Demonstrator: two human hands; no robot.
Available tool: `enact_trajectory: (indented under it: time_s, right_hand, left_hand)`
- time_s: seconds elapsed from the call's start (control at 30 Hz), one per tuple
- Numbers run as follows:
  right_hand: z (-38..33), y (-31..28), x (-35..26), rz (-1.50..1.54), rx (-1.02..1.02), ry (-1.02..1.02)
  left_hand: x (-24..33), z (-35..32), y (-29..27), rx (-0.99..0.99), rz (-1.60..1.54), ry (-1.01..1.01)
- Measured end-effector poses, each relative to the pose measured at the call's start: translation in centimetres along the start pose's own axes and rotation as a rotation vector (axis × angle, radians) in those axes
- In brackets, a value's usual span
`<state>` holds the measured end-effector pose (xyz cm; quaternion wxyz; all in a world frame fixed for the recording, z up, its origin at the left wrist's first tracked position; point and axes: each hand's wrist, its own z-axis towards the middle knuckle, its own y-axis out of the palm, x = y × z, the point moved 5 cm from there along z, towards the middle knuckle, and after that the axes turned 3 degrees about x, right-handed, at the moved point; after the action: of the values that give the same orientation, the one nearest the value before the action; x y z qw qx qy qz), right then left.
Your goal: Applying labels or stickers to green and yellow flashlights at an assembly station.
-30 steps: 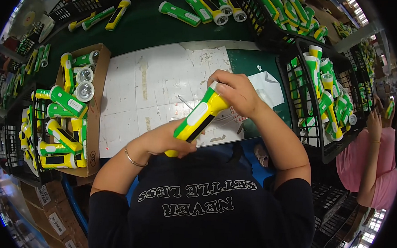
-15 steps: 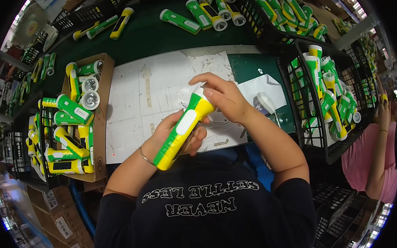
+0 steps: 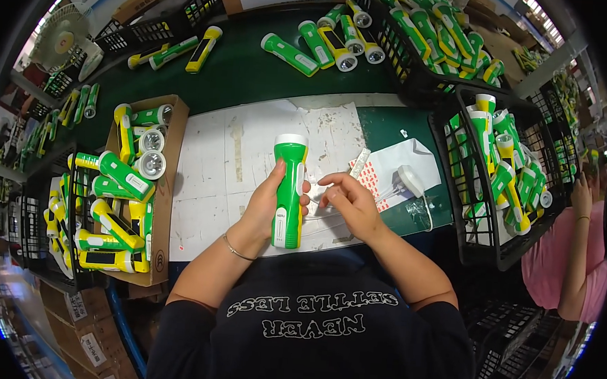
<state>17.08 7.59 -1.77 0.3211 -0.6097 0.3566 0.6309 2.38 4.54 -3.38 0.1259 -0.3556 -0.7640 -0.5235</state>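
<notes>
A green and yellow flashlight (image 3: 290,182) with a white rim stands nearly upright over the work surface, its head pointing away from me. My left hand (image 3: 264,199) is wrapped round its body, thumb on the green side and fingertips showing at the other edge. My right hand (image 3: 351,205) hovers just right of it, fingers bent and apart, holding nothing. Beyond that hand lies a sheet of small red stickers (image 3: 368,176). A white plug-like device (image 3: 410,181) with a cord rests on white paper (image 3: 420,160) farther right.
A cardboard box (image 3: 167,202) of flashlights stands left. Black crates (image 3: 481,232) piled with flashlights line the right. Several loose flashlights (image 3: 289,54) lie on the green table (image 3: 234,67) at the back. At far right sits a person in pink (image 3: 560,254).
My right hand has come off the flashlight's head and moved down and right. The flashlight has turned from tilted to nearly upright, its green side now showing. The red sticker sheet is now visible.
</notes>
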Motion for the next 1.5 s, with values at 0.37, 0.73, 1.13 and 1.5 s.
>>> enact_trajectory:
  time_s: [0.37,0.73,1.13,1.5]
  right_hand:
    - [-1.9,2.9,1.6,0.011,-0.112,0.160]
    - [-1.5,3.2,2.5,0.467,-0.197,0.473]
    - [-2.0,4.3,1.1,1.018,-0.505,0.478]
    - [-1.3,2.8,-0.2,0.321,-0.147,0.181]
  left_hand:
    - [0.5,0.5,0.3,0.055,0.038,0.103]
    - [2.2,-1.1,3.5,-0.139,0.226,0.326]
    - [2.7,-2.4,4.5,-0.248,0.307,0.481]
    - [2.8,-2.3,4.2,-0.234,0.353,0.535]
